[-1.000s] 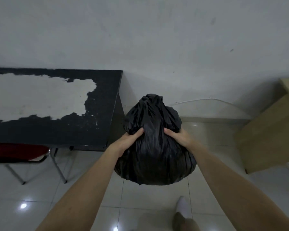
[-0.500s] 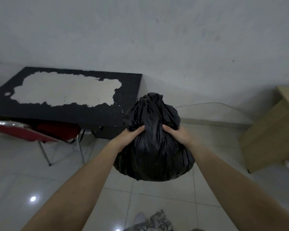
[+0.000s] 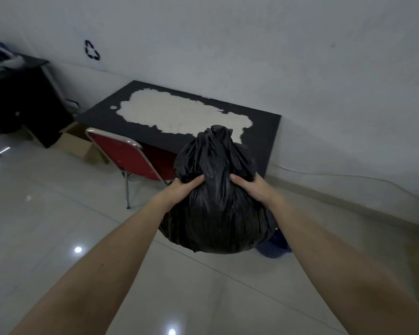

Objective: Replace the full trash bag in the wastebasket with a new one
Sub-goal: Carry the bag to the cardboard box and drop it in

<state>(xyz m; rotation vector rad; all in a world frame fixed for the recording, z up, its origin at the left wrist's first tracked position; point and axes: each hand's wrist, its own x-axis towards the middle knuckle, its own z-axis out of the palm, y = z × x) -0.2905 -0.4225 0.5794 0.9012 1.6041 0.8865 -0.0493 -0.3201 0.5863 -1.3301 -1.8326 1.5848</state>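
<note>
Full trash bag (image 3: 215,213) between both hands.

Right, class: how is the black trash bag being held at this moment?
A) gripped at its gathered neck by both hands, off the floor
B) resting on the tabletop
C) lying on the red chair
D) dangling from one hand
A: the left hand and right hand both clasp the black trash bag below its bunched top, with floor tiles showing beneath it.

A pale, glossy tiled floor (image 3: 58,228) fills the lower frame. At about ten o'clock a black table (image 3: 264,126) with a worn, whitish top stands against the wall. A red chair (image 3: 128,155) on metal legs stands in front of it, toward nine o'clock. Cardboard (image 3: 76,141) lies on the floor just left of the chair. A black cabinet (image 3: 17,100) stands at the far left.
</note>
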